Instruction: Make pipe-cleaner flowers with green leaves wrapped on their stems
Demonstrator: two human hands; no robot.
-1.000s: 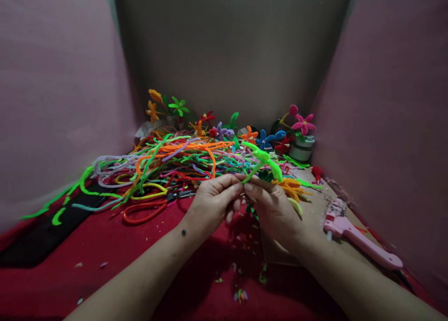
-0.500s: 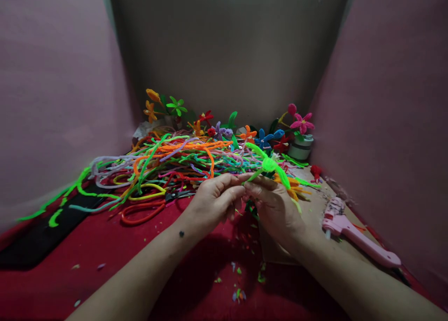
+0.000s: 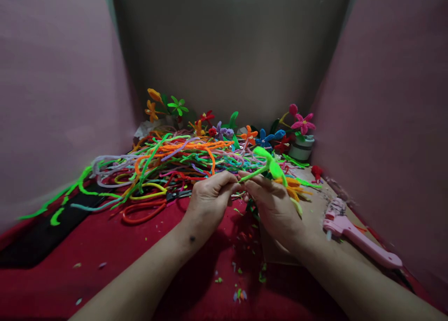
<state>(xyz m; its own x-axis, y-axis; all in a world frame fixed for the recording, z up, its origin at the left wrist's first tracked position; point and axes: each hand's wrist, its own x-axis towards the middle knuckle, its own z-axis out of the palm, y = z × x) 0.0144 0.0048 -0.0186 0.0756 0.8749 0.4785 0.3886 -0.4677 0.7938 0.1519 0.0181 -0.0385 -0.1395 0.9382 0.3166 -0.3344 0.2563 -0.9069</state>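
A bright green pipe-cleaner flower (image 3: pixel 273 166) leans over my right hand (image 3: pixel 271 199), its stem running down to the left between both hands. My left hand (image 3: pixel 213 197) pinches the stem's lower end between thumb and fingers. The fingers of my right hand are closed around the stem nearer the flower head. Fingertips of both hands almost meet, and they partly cover the stem. Behind my left hand lie scissors (image 3: pixel 171 196) with dark blades and red and yellow handle loops nearby.
A tangled heap of coloured pipe cleaners (image 3: pixel 182 155) spreads across the red cloth (image 3: pixel 115 274). Finished flowers stand behind it, some in a small pot (image 3: pixel 301 147). To the right, a pink glue gun (image 3: pixel 360 239) rests on cardboard (image 3: pixel 280 253). A black strip (image 3: pixel 31 246) lies left.
The green flower has tipped over to the right, so its stem lies flatter. My left hand has turned slightly and now pinches the stem's end.
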